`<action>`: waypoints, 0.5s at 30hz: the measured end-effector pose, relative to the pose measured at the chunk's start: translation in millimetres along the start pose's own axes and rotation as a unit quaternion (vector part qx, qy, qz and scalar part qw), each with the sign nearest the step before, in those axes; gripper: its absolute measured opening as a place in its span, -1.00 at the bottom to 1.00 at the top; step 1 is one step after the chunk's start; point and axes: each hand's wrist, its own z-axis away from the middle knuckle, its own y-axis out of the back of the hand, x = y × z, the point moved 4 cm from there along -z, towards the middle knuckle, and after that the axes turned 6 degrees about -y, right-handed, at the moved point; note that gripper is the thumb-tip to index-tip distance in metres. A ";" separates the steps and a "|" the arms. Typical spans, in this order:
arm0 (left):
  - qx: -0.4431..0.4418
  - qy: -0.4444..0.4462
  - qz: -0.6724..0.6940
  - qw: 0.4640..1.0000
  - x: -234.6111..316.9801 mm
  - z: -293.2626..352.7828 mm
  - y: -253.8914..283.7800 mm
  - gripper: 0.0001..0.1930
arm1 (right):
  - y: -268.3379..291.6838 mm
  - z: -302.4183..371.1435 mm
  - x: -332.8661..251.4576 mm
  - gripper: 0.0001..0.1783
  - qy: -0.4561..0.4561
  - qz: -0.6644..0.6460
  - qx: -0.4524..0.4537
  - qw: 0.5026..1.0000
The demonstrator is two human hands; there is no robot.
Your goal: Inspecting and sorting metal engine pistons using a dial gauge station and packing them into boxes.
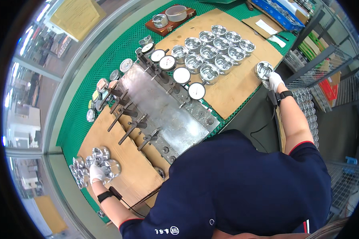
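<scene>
Right hand (275, 82): piston (263, 70), hollow end up

A factory workshop with a measuring station is indicated. Dial gauges (167, 62) are mounted along a steel fixture plate (163, 107); machined metal pistons (209, 74) are set out in rows on the cardboard-covered desk (239, 85). Wire racks (353, 61) are noted at right; white machinery (24, 129) is seen beyond framed glazing (56, 115).

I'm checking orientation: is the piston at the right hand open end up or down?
Open end up: the piston at the right hand shows its hollow inside from above.
</scene>
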 end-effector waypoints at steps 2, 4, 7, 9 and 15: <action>0.004 -0.023 -0.056 0.998 29.2 42.8 -18.0 -0.66 | 0.9 -41.2 -3.9 -0.77 0.002 -0.019 0.029 0.999; -0.010 -0.046 -0.157 0.986 79.1 79.8 -33.6 -0.69 | 3.7 -74.1 -9.7 -0.76 -0.008 -0.028 0.037 0.999; 0.006 -0.068 -0.116 0.991 99.8 113.9 -61.5 -0.70 | 18.7 -127.0 -20.1 -0.69 0.049 0.143 0.054 0.987; 0.101 -0.081 -0.114 0.985 113.2 129.8 -66.6 -0.69 | 31.0 -161.3 -34.7 -0.66 0.105 0.297 0.064 0.947; 0.236 0.061 -0.072 0.967 191.2 214.1 -61.5 -0.64 | -65.3 -107.0 -30.5 -0.51 0.390 0.636 0.014 0.665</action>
